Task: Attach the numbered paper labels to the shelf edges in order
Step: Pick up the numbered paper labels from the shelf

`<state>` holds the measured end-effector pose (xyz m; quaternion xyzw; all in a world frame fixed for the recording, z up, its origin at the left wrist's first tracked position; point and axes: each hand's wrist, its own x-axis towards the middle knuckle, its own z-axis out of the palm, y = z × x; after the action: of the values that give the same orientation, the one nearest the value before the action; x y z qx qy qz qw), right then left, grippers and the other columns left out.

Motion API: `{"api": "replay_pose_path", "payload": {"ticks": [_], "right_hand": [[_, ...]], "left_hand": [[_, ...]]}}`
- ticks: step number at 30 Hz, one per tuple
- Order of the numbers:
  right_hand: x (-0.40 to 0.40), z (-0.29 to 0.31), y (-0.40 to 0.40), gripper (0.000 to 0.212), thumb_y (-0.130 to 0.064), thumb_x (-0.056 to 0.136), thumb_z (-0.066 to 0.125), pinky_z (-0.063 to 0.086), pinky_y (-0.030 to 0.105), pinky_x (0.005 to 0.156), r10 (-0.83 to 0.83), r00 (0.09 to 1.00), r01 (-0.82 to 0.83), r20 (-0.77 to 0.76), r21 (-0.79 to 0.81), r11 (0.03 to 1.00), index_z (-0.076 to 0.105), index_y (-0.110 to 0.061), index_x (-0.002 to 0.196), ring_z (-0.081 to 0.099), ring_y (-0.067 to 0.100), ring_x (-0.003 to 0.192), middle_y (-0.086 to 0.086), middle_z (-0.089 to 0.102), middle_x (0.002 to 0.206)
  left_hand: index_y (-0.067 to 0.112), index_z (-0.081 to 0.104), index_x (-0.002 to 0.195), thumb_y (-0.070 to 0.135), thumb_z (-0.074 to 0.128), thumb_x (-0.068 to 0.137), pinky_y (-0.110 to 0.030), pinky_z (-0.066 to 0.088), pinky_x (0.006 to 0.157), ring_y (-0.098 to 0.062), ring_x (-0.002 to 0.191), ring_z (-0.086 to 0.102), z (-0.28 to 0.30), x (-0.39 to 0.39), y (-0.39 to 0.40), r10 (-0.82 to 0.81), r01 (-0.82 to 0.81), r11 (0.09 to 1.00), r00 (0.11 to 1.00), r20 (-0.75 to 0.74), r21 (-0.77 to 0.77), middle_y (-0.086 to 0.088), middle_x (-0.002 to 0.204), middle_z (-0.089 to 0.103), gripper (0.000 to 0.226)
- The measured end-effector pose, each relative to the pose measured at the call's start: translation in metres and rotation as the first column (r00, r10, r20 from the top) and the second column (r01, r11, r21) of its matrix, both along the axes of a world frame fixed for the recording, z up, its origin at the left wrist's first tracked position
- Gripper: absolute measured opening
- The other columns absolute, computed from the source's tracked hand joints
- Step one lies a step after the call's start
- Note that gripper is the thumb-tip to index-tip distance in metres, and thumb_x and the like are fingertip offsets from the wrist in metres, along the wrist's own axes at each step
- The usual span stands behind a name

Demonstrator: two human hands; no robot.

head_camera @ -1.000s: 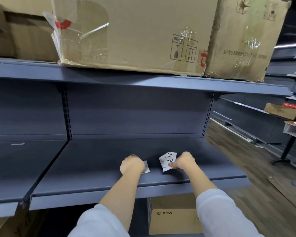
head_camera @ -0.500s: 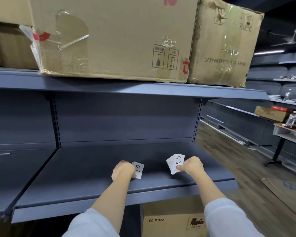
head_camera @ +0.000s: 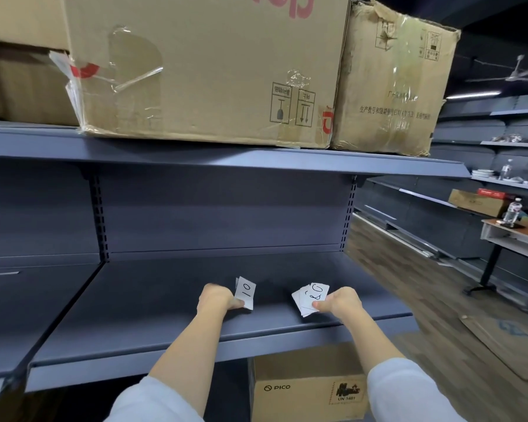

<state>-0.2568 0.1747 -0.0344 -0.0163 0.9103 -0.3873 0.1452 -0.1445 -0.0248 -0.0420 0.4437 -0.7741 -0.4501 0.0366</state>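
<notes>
- left hand (head_camera: 218,300) curls around a white paper label marked "10" (head_camera: 245,292); the label stands nearly upright at the thumb side of the fist, above the dark blue-grey metal middle shelf (head_camera: 153,306).
- right hand (head_camera: 342,303) pinches a fanned stack of white paper labels (head_camera: 310,298); the top sheet bears handwritten marks, read uncertainly. the stack sticks out to the left of the fingers.
- the two hands are near each other, apart, both over the front half of the shelf surface; whether any paper touches the surface cannot be told.
- front shelf edge (head_camera: 256,345) runs beneath both forearms; no label shows on it.
- open room: bare shelf surface behind and to the left of the hands, up to the slotted back panel (head_camera: 220,214).
- upper shelf (head_camera: 226,161) carries a large brown cardboard box with torn clear tape (head_camera: 201,68) and, just beside it to the right, a crumpled brown cardboard box (head_camera: 390,80); contents hidden.
- below the middle shelf, a small brown "pico" cardboard box (head_camera: 308,388); contents not visible.
</notes>
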Motion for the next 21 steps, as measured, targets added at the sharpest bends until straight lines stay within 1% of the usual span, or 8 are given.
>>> {"api": "replay_pose_path", "payload": {"ticks": [3, 4, 6, 8, 10, 14, 18, 21], "right_hand": [[0.000, -0.004, 0.008, 0.045, -0.027, 0.075, 0.075, 0.047, 0.028, 0.081, 0.001, 0.999, 0.000, 0.033, -0.024, 1.000, 0.061, -0.002, 0.111, 0.058, 0.023, 0.098, 0.008, 0.064, 0.107], [0.001, -0.004, 0.012, 0.043, -0.023, 0.076, 0.075, 0.048, 0.029, 0.085, -0.006, 0.999, 0.010, 0.047, -0.072, 0.997, 0.062, -0.001, 0.110, 0.058, 0.025, 0.097, 0.010, 0.064, 0.106], [0.004, -0.002, 0.025, 0.036, -0.017, 0.077, 0.073, 0.047, 0.028, 0.073, -0.019, 0.996, 0.034, 0.087, -0.183, 0.983, 0.062, 0.000, 0.106, 0.055, 0.024, 0.081, 0.010, 0.062, 0.092], [0.008, 0.002, 0.042, 0.025, -0.013, 0.079, 0.071, 0.038, 0.019, 0.047, -0.059, 0.991, 0.086, 0.117, -0.245, 0.966, 0.059, -0.004, 0.099, 0.042, 0.018, 0.057, 0.005, 0.049, 0.070], [0.011, 0.004, 0.063, 0.017, -0.014, 0.081, 0.068, 0.026, 0.018, 0.035, -0.101, 0.987, 0.128, 0.124, -0.236, 0.963, 0.055, -0.009, 0.090, 0.030, 0.014, 0.047, 0.001, 0.039, 0.061], [0.016, 0.004, 0.130, 0.016, -0.014, 0.081, 0.068, 0.023, 0.020, 0.040, -0.222, 0.970, 0.241, 0.101, -0.250, 0.938, 0.053, -0.012, 0.075, 0.030, 0.012, 0.045, 0.001, 0.041, 0.058], [0.044, 0.005, 0.204, 0.021, -0.015, 0.081, 0.068, 0.033, 0.024, 0.048, -0.352, 0.932, 0.363, 0.091, -0.226, 0.904, 0.063, -0.004, 0.098, 0.043, 0.019, 0.055, 0.010, 0.055, 0.079], [0.091, 0.009, 0.250, 0.020, -0.023, 0.082, 0.066, 0.025, 0.024, 0.044, -0.504, 0.858, 0.513, 0.097, -0.128, 0.849, 0.055, -0.010, 0.072, 0.030, 0.016, 0.046, 0.003, 0.041, 0.061]], "left_hand": [[0.002, 0.056, 0.095, 0.020, 0.072, 0.079, -0.019, 0.039, 0.058, -0.012, 0.075, 0.054, 0.005, 0.001, 0.013, -0.013, 0.044, 0.973, 0.991, -0.135, 0.225, -0.001, 0.075, 0.051, 0.029], [0.004, 0.060, 0.100, 0.017, 0.072, 0.080, -0.018, 0.032, 0.050, -0.009, 0.059, 0.045, 0.008, 0.001, 0.020, -0.002, 0.048, 0.963, 0.985, -0.171, 0.264, -0.002, 0.069, 0.047, 0.027], [0.012, 0.067, 0.094, 0.015, 0.071, 0.080, -0.017, 0.018, 0.042, -0.009, 0.049, 0.021, 0.012, 0.002, 0.035, -0.014, 0.088, 0.930, 0.979, -0.205, 0.358, 0.000, 0.063, 0.044, 0.015], [0.014, 0.068, 0.082, 0.014, 0.071, 0.080, -0.014, 0.013, 0.037, -0.008, 0.048, 0.018, 0.015, 0.000, 0.051, -0.055, 0.155, 0.878, 0.972, -0.228, 0.453, 0.002, 0.070, 0.057, 0.004], [0.013, 0.066, 0.078, 0.014, 0.072, 0.080, -0.012, 0.014, 0.035, -0.006, 0.046, 0.020, 0.017, -0.006, 0.068, -0.085, 0.200, 0.842, 0.966, -0.244, 0.501, 0.003, 0.076, 0.064, 0.006], [0.011, 0.066, 0.078, 0.015, 0.071, 0.081, -0.013, 0.013, 0.033, -0.004, 0.035, 0.022, 0.016, -0.029, 0.117, -0.223, 0.329, 0.779, 0.941, -0.253, 0.534, 0.005, 0.057, 0.066, 0.006], [0.015, 0.063, 0.070, 0.017, 0.073, 0.079, -0.013, 0.011, 0.032, -0.003, 0.024, 0.021, 0.007, -0.049, 0.180, -0.413, 0.463, 0.677, 0.883, -0.225, 0.572, 0.005, 0.064, 0.062, 0.014], [0.016, 0.061, 0.062, 0.017, 0.075, 0.077, -0.012, 0.010, 0.031, -0.002, 0.020, 0.023, 0.000, -0.051, 0.229, -0.574, 0.571, 0.583, 0.793, -0.204, 0.579, 0.008, 0.050, 0.060, 0.021]]}}
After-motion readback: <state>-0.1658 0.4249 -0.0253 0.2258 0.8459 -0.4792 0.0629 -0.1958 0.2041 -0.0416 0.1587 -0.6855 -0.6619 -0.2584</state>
